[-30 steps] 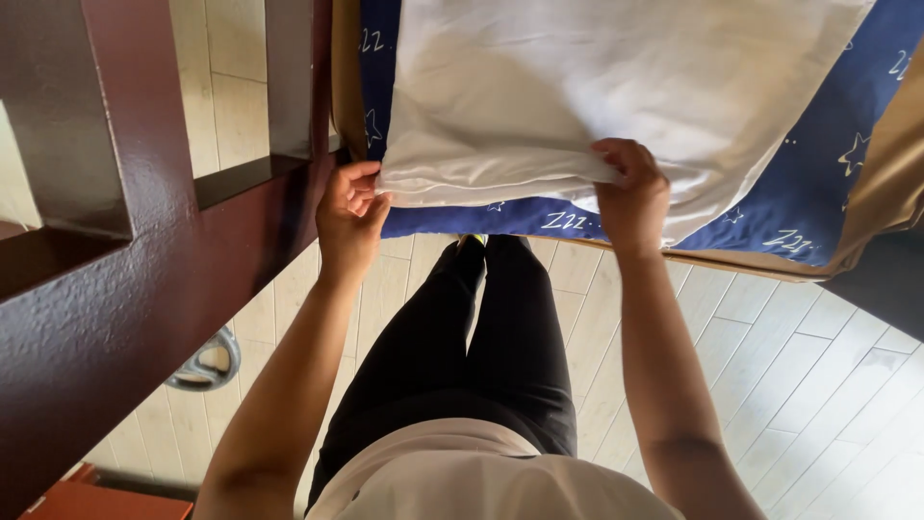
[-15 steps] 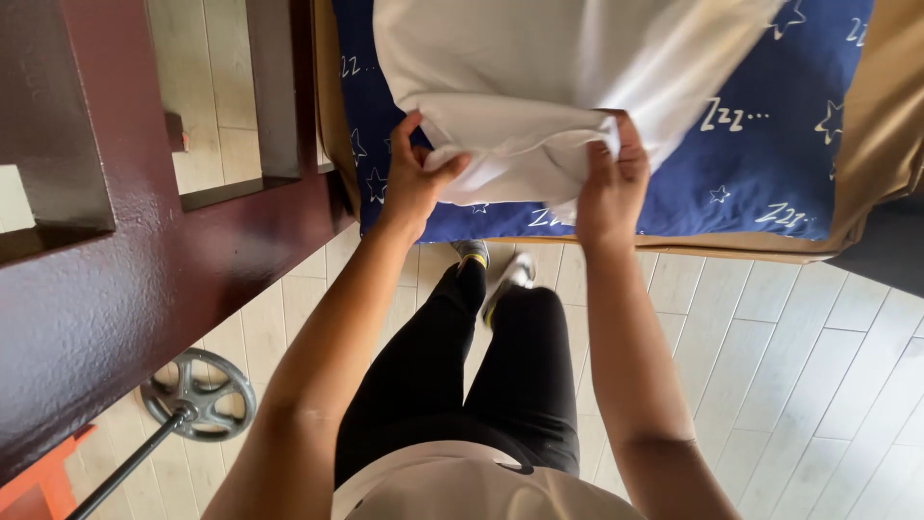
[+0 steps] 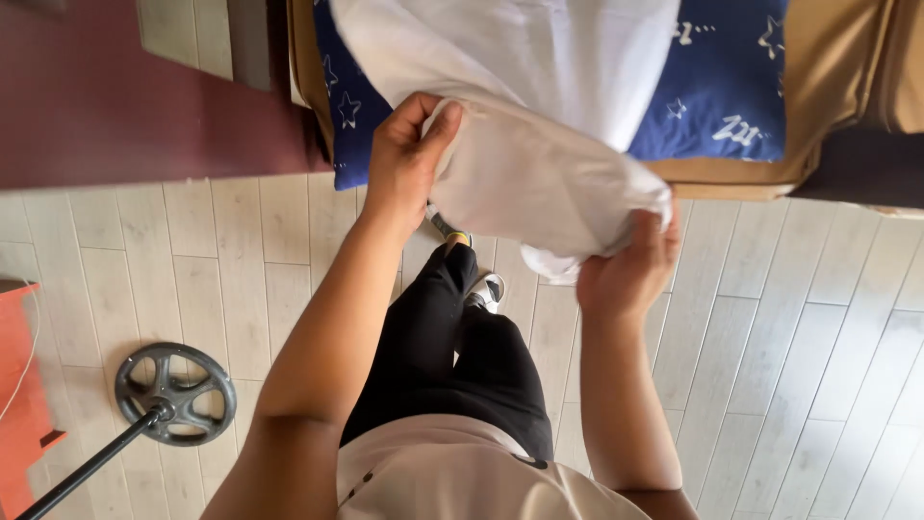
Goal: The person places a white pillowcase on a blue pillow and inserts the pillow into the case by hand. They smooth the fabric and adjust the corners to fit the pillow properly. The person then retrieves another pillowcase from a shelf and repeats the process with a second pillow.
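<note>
Both hands have drawn the white pillowcase (image 3: 539, 164) nearer and bunched its near edge, where half a second ago it hung flatter against the blue star-print bedding (image 3: 722, 106). Left hand (image 3: 404, 159) is closed, pinching the cloth's left edge between thumb and fingers; right hand (image 3: 630, 274) grips the gathered lower fold from beneath, fingers curled. Below lies pale plank floor (image 3: 799, 366), a black wheel-shaped base (image 3: 175, 393) at near left

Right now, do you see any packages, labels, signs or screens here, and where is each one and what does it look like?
No packages, signs or screens in view.
Blue bedcover: on the bed at top, dark blue, printed with white stars and lettering.
White cloth: lies over that cover, plain and unmarked, gripped by the left hand and right hand.
</note>
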